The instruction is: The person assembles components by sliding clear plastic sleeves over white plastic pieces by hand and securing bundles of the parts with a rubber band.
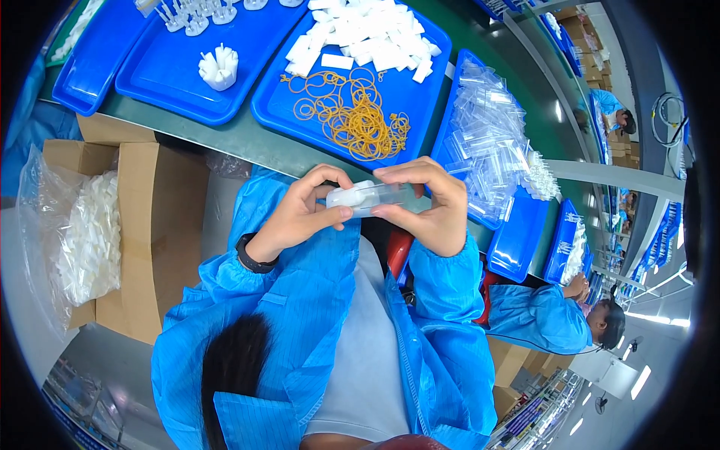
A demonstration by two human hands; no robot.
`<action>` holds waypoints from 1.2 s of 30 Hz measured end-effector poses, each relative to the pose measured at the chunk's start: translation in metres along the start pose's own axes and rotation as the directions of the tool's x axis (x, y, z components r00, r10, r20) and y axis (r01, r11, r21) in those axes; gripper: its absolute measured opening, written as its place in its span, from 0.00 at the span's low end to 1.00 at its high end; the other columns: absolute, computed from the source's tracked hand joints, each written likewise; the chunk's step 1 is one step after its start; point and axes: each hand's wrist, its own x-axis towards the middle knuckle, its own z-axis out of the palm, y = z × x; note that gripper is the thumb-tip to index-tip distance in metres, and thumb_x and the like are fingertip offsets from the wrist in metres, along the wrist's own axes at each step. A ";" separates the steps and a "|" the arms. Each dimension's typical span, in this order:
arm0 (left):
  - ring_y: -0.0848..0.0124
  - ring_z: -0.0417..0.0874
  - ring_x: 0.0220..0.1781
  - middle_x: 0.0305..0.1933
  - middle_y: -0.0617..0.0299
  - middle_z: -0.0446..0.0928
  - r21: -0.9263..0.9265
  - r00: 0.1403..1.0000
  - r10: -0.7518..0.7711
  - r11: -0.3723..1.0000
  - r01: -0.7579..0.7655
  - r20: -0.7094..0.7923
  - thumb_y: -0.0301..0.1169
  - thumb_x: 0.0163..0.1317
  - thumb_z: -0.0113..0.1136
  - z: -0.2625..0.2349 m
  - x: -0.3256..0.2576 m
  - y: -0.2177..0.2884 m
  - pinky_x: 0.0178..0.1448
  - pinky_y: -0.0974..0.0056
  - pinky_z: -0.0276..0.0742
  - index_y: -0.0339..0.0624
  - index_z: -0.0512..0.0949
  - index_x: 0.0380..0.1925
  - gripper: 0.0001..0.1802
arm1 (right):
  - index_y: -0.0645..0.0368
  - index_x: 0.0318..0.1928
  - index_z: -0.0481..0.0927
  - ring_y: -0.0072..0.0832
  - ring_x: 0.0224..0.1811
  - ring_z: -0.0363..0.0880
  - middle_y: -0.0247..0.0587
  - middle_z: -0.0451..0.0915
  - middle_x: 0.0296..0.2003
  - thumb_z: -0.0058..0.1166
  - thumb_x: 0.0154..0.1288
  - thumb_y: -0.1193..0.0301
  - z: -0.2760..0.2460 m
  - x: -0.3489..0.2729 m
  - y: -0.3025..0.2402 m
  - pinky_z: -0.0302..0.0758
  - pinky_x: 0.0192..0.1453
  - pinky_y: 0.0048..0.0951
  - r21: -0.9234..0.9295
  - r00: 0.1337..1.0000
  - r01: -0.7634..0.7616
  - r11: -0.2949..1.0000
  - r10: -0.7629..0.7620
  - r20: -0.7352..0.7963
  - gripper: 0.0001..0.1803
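Note:
Just in front of my chest, my left hand (304, 210) pinches a white plastic part (346, 197) with a rounded shape. My right hand (437, 204) grips a clear plastic tube (388, 195) between thumb and fingers. The two pieces meet end to end, and the white part seems partly inside the tube; how far is hard to make out. Beyond my hands lies a blue tray (274, 120) with a heap of white blocks (364, 34) and a tangle of yellow rubber bands (364, 120).
To the right, another tray holds a pile of clear plastic pieces (487, 124). A tray at far left carries a cup-like cluster of white pieces (218, 69) and several white stemmed parts (196, 16). An open cardboard box (169, 232) stands left of me. A co-worker (544, 315) sits at right.

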 end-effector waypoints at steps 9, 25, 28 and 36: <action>0.68 0.75 0.54 0.52 0.61 0.65 -0.012 0.996 0.083 0.997 -0.082 0.028 0.18 0.58 0.62 0.002 0.000 -0.003 0.41 0.70 0.84 0.38 0.72 0.46 0.16 | 0.56 0.39 0.83 0.17 0.30 0.77 0.35 0.85 0.35 0.74 0.42 0.75 -0.002 -0.011 0.002 0.63 0.29 0.19 0.173 0.987 -0.130 0.976 0.144 -0.068 0.19; 0.68 0.75 0.53 0.52 0.59 0.66 -0.025 0.996 0.092 0.995 -0.092 0.017 0.20 0.58 0.63 -0.002 0.000 -0.004 0.42 0.69 0.84 0.37 0.74 0.45 0.15 | 0.54 0.36 0.84 0.19 0.30 0.77 0.34 0.85 0.32 0.77 0.39 0.72 0.001 -0.011 0.008 0.61 0.29 0.20 0.111 0.994 -0.099 0.989 0.104 -0.041 0.19; 0.68 0.75 0.52 0.52 0.59 0.66 -0.040 0.995 0.102 0.994 -0.101 0.009 0.22 0.59 0.63 -0.003 0.000 -0.006 0.41 0.68 0.84 0.36 0.75 0.43 0.12 | 0.54 0.36 0.84 0.19 0.30 0.78 0.34 0.84 0.31 0.78 0.38 0.71 0.005 -0.010 0.015 0.61 0.28 0.20 0.114 1.000 -0.002 0.993 0.005 -0.028 0.20; 0.71 0.77 0.46 0.49 0.57 0.67 -0.046 0.996 0.080 0.996 -0.082 -0.029 0.25 0.62 0.59 -0.004 -0.001 -0.007 0.36 0.70 0.83 0.39 0.74 0.38 0.06 | 0.56 0.37 0.83 0.18 0.28 0.77 0.36 0.83 0.30 0.78 0.37 0.72 0.028 -0.018 0.028 0.62 0.26 0.19 0.387 0.991 0.034 0.921 0.019 -0.132 0.22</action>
